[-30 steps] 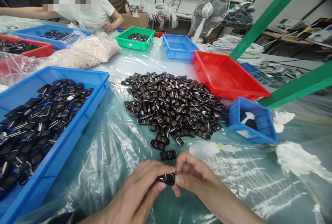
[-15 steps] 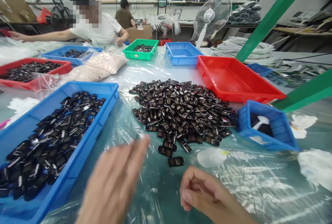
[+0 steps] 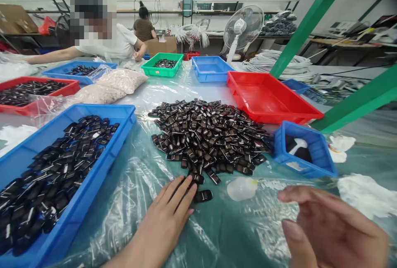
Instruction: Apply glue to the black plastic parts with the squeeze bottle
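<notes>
A large heap of small black car-shaped plastic pieces (image 3: 211, 135) lies on the plastic-covered table. At its front edge my left hand (image 3: 169, 208) rests palm down with fingers stretched out, the fingertips over one or two of the pieces. A single black piece (image 3: 203, 195) lies just right of those fingertips. My right hand (image 3: 335, 222) is at the lower right, thumb and fingers apart, with nothing visible in it; part of its palm is in shade. To the left stands a long blue tray (image 3: 124, 115) with many similar black pieces inside.
A small blue bin (image 3: 321, 168) holding a white-handled object adjoins the heap, with a red tray (image 3: 279, 115) behind it. A green post (image 3: 305, 28) slants across the right. White crumpled tissue (image 3: 362, 193) lies at right. A co-worker (image 3: 120, 38) sits across the table.
My left hand has come down onto the front pieces of the heap. My right hand has moved right and spread from a curled shape. The view has shifted slightly.
</notes>
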`<state>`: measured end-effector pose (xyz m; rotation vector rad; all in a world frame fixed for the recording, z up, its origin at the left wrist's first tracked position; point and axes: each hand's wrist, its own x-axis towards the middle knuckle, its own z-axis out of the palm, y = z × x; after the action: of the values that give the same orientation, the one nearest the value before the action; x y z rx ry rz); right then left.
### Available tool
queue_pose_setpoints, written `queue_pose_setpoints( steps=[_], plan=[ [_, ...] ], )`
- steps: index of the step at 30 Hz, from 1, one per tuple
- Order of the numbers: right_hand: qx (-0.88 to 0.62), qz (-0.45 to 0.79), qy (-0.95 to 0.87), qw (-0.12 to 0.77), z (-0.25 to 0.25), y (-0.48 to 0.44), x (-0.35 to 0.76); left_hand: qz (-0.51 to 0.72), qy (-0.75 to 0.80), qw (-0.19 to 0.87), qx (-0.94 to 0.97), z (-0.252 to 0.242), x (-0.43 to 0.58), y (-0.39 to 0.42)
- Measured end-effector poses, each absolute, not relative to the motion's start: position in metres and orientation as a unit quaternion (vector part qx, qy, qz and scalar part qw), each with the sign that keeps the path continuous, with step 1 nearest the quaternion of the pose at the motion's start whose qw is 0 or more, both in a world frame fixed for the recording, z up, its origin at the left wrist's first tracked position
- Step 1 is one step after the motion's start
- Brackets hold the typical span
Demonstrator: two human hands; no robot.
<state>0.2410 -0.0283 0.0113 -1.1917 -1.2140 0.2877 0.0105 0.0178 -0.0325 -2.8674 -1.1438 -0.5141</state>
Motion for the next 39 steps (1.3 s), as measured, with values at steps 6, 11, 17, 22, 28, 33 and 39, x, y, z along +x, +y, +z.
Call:
queue_pose_setpoints(
  steps=[6, 11, 17, 22, 28, 33, 39],
  plan=[
    [-0.613, 0.271, -0.576, 0.467, -0.018, -0.011, 0.248, -0.190, -0.378, -0.117, -0.899, -0.021, -0.004, 0.026],
    [-0.657, 0.385, -0.537, 0.362, -0.022, -0.012, 0.241, -0.245, -0.406, -0.156, -0.867, -0.023, -0.007, 0.026],
    [-0.659, 0.400, -0.512, 0.378, -0.015, -0.014, 0.239, -0.287, -0.431, -0.334, -0.787, -0.010, -0.005, 0.018],
    [-0.637, 0.385, -0.547, 0.383, -0.017, -0.013, 0.240, -0.296, -0.465, -0.429, -0.716, -0.010, -0.003, 0.016],
    [-0.640, 0.413, -0.546, 0.348, -0.021, -0.014, 0.244, -0.306, -0.431, -0.374, -0.762, -0.018, -0.007, 0.017],
    [-0.638, 0.438, -0.548, 0.316, -0.021, -0.013, 0.245, -0.240, -0.387, -0.255, -0.853, -0.017, -0.015, 0.017],
    [-0.637, 0.444, -0.548, 0.311, -0.020, -0.014, 0.245, -0.201, -0.291, -0.110, -0.929, -0.018, -0.022, 0.006]
  ],
)
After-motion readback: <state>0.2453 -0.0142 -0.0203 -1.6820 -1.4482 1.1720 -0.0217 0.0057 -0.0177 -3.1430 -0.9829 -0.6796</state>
